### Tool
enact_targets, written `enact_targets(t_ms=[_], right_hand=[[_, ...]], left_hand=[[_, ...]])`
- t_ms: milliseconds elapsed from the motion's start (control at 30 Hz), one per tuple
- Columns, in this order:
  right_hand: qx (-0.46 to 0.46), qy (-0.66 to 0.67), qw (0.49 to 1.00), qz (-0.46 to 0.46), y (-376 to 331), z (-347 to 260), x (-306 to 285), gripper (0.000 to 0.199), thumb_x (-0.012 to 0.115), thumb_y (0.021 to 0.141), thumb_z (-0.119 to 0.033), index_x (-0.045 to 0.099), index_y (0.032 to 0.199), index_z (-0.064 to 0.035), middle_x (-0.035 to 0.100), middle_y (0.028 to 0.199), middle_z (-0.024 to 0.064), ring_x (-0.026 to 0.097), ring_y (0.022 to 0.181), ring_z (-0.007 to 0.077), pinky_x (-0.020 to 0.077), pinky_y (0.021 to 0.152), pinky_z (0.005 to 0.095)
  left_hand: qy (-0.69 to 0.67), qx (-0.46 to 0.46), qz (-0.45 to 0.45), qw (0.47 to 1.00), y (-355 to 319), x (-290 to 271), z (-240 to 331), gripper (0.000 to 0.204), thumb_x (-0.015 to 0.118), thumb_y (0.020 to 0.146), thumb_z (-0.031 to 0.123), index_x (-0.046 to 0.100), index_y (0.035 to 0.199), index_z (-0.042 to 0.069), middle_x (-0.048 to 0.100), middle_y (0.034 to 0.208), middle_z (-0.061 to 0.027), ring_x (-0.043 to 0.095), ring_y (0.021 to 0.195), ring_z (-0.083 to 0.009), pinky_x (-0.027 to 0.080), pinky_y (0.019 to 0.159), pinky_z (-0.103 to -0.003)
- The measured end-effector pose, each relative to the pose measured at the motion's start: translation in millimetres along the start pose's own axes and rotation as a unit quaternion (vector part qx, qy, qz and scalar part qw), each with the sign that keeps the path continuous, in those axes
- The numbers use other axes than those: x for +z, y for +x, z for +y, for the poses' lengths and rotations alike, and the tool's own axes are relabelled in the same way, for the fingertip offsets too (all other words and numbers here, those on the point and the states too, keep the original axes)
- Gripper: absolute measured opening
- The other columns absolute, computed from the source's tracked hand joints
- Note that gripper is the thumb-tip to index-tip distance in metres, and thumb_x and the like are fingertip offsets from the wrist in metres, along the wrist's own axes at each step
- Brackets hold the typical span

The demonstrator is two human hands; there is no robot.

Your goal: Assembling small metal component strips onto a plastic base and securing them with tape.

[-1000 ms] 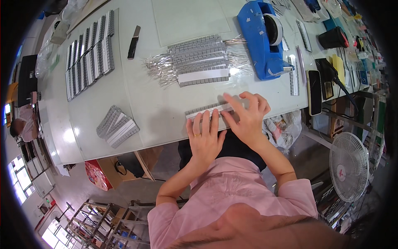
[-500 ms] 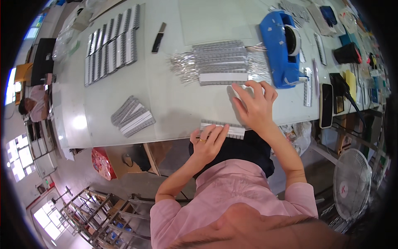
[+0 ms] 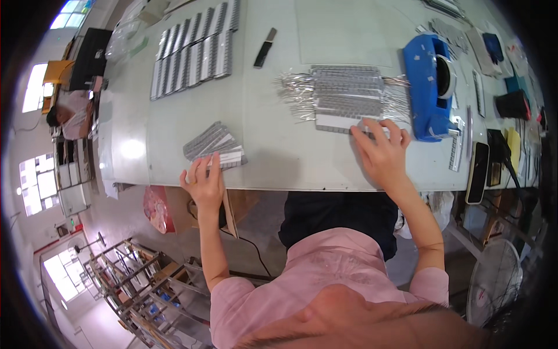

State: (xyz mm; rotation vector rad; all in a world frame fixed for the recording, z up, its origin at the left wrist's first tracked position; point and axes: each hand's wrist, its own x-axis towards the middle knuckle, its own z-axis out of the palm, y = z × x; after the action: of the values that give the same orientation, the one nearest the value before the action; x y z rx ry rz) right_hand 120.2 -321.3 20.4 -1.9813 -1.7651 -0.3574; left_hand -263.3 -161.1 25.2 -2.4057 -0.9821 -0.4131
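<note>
My left hand (image 3: 203, 180) is at the small fanned pile of grey strips (image 3: 209, 136) on the left. Its fingers are closed over the end of a grey-and-white strip (image 3: 232, 157) lying on the pile's near side. Farther right, my right hand (image 3: 383, 151) reaches a flat stack of grey ribbed strips (image 3: 349, 87) with thin silvery wires sticking out at both sides. Thumb and forefinger pinch the right end of the stack's nearest strip, which has a white band (image 3: 337, 121). The fingers hide that end.
Two rows of grey-and-white strips (image 3: 192, 52) lie at the far left. Near them is a black-handled knife (image 3: 264, 49). A blue tape dispenser (image 3: 427, 87) stands right of the wired stack. A phone (image 3: 478, 171) lies by the right edge, with a fan (image 3: 494, 282) below.
My left hand has carried a strip from the table's front edge leftward onto the fanned pile. The right hand has closed on the wired stack's near strip. The whole view has shifted.
</note>
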Motion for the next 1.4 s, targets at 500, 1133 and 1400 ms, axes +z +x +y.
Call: enact_targets(t_ms=[500, 1133, 1400], right_hand=[[0.010, 0.099, 0.994, -0.049, 1, 8, -10, 0.034, 0.077, 0.078, -0.021, 0.067, 0.111, -0.0213, 0.064, 0.114, -0.0031, 0.054, 0.110, 0.0227, 0.0318, 0.089, 0.0466], [0.067, 0.037, 0.994, 0.078, -85, 15, -64, 0.023, 0.083, 0.070, -0.017, 0.076, 0.091, -0.0207, 0.062, 0.087, -0.0075, 0.058, 0.083, 0.0173, 0.0278, 0.083, 0.0391], [0.103, 0.077, 0.991, 0.027, -81, 19, -46, 0.025, 0.081, 0.075, -0.017, 0.078, 0.099, -0.0204, 0.058, 0.078, -0.0085, 0.055, 0.082, 0.0143, 0.0280, 0.079, 0.0390]], left_hand=[[-0.288, 0.078, 0.081, 0.951, 30, -36, 162, 0.026, 0.070, 0.087, 0.022, 0.074, 0.111, 0.027, 0.065, 0.119, 0.0068, 0.055, 0.114, -0.0157, 0.028, 0.111, -0.045], [-0.430, 0.044, -0.138, 0.891, 49, -77, 238, 0.057, 0.075, 0.083, 0.031, 0.061, 0.135, 0.013, 0.048, 0.136, -0.0153, 0.043, 0.126, -0.0359, 0.036, 0.106, -0.052], [-0.401, 0.047, -0.166, 0.900, 51, -68, 240, 0.061, 0.075, 0.084, 0.040, 0.058, 0.140, 0.020, 0.041, 0.141, -0.0187, 0.036, 0.129, -0.0396, 0.030, 0.112, -0.059]])
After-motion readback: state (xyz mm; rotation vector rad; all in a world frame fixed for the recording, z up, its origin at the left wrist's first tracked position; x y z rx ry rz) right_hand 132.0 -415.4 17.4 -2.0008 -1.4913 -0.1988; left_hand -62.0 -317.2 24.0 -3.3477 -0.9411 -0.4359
